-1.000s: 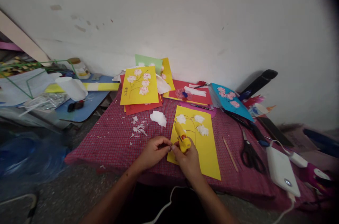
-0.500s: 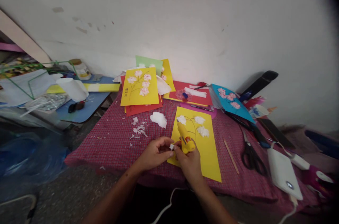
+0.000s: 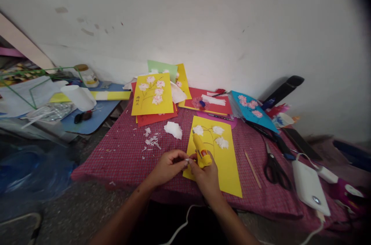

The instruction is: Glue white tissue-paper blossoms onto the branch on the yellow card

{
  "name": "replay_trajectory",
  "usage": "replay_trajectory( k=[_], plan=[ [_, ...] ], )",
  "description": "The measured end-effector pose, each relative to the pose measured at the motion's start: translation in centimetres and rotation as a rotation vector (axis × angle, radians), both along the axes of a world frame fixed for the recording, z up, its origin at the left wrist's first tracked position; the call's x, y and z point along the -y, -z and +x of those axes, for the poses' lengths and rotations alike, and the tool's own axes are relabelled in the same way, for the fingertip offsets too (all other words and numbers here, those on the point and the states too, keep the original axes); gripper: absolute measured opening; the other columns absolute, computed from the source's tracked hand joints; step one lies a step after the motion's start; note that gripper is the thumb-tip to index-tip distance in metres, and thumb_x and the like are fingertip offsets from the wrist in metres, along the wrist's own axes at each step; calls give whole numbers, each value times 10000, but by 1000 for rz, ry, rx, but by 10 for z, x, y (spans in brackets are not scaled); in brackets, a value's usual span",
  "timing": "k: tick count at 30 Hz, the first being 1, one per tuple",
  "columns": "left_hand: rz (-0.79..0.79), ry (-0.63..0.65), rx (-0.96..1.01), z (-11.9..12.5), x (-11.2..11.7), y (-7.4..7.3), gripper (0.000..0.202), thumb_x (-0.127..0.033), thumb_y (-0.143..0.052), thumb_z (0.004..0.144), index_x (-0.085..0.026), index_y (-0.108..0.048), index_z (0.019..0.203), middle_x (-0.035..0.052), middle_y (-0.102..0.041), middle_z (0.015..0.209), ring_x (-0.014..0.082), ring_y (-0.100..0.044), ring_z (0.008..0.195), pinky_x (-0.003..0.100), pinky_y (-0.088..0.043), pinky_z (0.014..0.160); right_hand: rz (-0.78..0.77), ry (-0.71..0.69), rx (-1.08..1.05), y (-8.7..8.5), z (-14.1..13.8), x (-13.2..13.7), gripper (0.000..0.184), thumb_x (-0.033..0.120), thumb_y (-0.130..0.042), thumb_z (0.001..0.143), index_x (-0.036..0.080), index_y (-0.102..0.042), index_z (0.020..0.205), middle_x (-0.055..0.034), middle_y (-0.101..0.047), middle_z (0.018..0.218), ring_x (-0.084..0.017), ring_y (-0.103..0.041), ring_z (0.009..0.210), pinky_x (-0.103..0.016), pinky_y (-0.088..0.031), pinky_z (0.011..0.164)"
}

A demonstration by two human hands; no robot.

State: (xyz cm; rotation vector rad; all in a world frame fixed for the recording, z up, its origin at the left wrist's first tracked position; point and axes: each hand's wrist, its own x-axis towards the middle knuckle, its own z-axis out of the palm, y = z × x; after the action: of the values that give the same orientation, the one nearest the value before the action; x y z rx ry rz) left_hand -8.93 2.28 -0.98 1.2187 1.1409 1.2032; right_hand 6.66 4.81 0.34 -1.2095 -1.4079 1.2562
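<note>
Glue gun [image 3: 200, 151] over yellow card [image 3: 228, 167], scissors [image 3: 272, 167] right, scraps [image 3: 152, 141] left

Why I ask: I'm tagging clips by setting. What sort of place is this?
Likely a home craft corner: cards with paper flowers on a checked cloth, a glue gun in the right hand, a paper scrap in the left hand, scissors nearby.

Both forearms reach forward and inward, left hand [image 3: 169, 165] and right hand [image 3: 206, 174] curled closed, fingertips nearly touching.
</note>
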Motion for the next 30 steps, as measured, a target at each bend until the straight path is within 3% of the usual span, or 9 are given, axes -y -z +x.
replay_trajectory(
  k=[7,11,15,18,20,26,30],
  plan=[
    [-30,-14,-32,1,1,-4,152,-280,-665,848,-144,-707,904,28,-663,804,137,-594,726,243,-475,665,1,27,-11,-2,13,3,225,363,-701,801,204,-584,909,-19,-676,804,-145,-596,599,-262,-499,541],
    [-73,-29,-73,1,0,-5,150,-277,-653,849,-153,-705,916,24,-667,795,140,-602,714,249,-481,659,-34,118,8,5,58,8,269,416,-713,807,178,-636,907,-19,-656,706,-139,-555,532,-262,-464,489],
    [-16,-9,-184,2,1,-5,126,-268,-634,872,-178,-707,920,27,-695,850,153,-625,780,260,-485,709,-102,246,-121,11,111,15,419,423,-776,768,192,-599,1069,-28,-709,805,-116,-540,481,-270,-479,489],
    [113,38,-350,6,2,-7,118,-235,-597,901,-198,-707,921,23,-706,892,155,-633,839,269,-473,773,-170,256,-222,13,135,20,457,423,-793,760,203,-585,1102,-15,-712,829,-113,-565,508,-329,-554,634],
    [188,89,-448,10,2,-8,127,-210,-574,913,-206,-701,921,16,-707,894,150,-635,844,268,-462,785,-191,231,-226,13,142,19,450,434,-797,756,194,-596,1078,-9,-703,779,-134,-596,555,-335,-551,676],
    [257,149,-583,22,4,-6,147,-202,-534,936,-210,-680,948,24,-705,906,151,-643,850,264,-459,779,-186,161,-113,13,152,9,415,525,-765,761,174,-631,937,-35,-681,685,-170,-591,580,-293,-464,576],
    [264,183,-631,32,8,-7,157,-222,-518,952,-210,-675,946,30,-702,895,157,-644,844,267,-459,769,-182,125,-115,13,158,1,398,512,-747,782,184,-625,971,-33,-674,677,-173,-570,567,-300,-447,572]
  ],
)
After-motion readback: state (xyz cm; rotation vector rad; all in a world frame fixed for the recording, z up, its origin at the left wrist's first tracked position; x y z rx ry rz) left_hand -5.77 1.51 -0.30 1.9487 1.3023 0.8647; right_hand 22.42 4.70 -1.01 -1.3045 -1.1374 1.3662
